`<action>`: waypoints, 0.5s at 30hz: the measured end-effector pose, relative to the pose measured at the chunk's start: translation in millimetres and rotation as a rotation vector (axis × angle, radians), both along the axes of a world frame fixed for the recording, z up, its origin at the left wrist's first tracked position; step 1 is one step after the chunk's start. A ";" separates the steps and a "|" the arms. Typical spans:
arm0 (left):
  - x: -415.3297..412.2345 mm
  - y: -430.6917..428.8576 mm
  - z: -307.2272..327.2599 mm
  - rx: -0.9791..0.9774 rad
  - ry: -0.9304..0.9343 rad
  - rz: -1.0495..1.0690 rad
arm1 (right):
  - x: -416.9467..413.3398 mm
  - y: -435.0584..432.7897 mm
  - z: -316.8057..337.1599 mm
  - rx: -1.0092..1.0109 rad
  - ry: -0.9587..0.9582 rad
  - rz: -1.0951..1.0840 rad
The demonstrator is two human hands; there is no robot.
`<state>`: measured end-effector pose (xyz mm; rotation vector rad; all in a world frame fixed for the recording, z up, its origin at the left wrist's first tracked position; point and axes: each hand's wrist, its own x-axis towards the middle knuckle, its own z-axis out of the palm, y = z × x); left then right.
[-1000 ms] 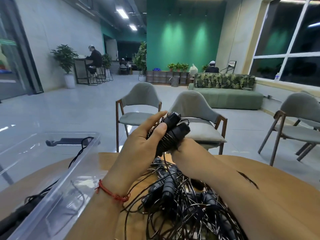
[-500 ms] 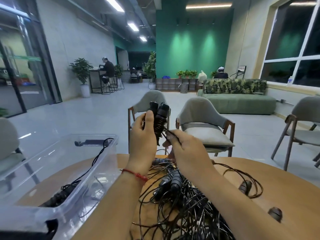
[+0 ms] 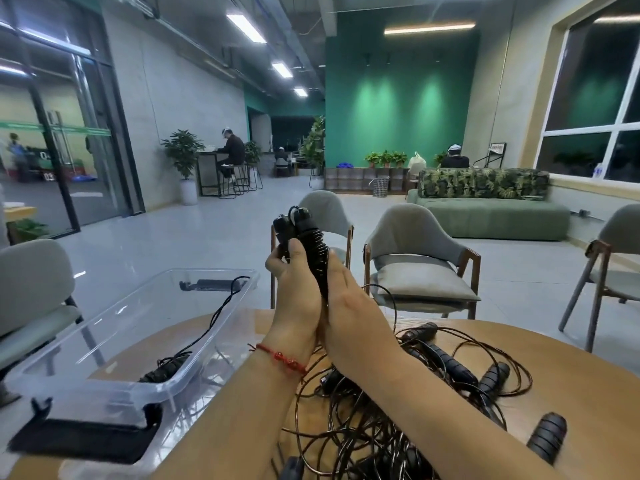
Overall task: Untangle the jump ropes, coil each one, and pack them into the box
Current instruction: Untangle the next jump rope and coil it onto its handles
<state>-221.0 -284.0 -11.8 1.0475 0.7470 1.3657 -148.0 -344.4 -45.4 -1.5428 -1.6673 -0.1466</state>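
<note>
Closed in: right hand (image 3: 353,303) now against left hand (image 3: 294,282); both grip paired handles (image 3: 308,237) upright above rope tangle (image 3: 349,431).

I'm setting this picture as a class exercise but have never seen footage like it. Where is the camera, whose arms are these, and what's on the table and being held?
No machine here: a person wears a camera on the head, so you look down at their arms. The left hand grips two black rope handles, held upright; the right hand lies against them, its grip hidden. On the wooden table lie a tangle of jump ropes and a clear plastic box holding one rope.
</note>
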 end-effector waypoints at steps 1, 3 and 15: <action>-1.8 -2.7 0.0 -0.032 -0.030 -0.027 | -0.9 1.1 2.5 -0.010 -0.006 -0.028; -6.5 -8.0 -3.2 -0.059 -0.052 -0.059 | -2.3 4.0 9.7 -0.033 0.039 -0.082; -87.2 -3.4 6.9 0.155 0.205 0.070 | -22.8 26.5 50.0 -0.243 0.833 0.438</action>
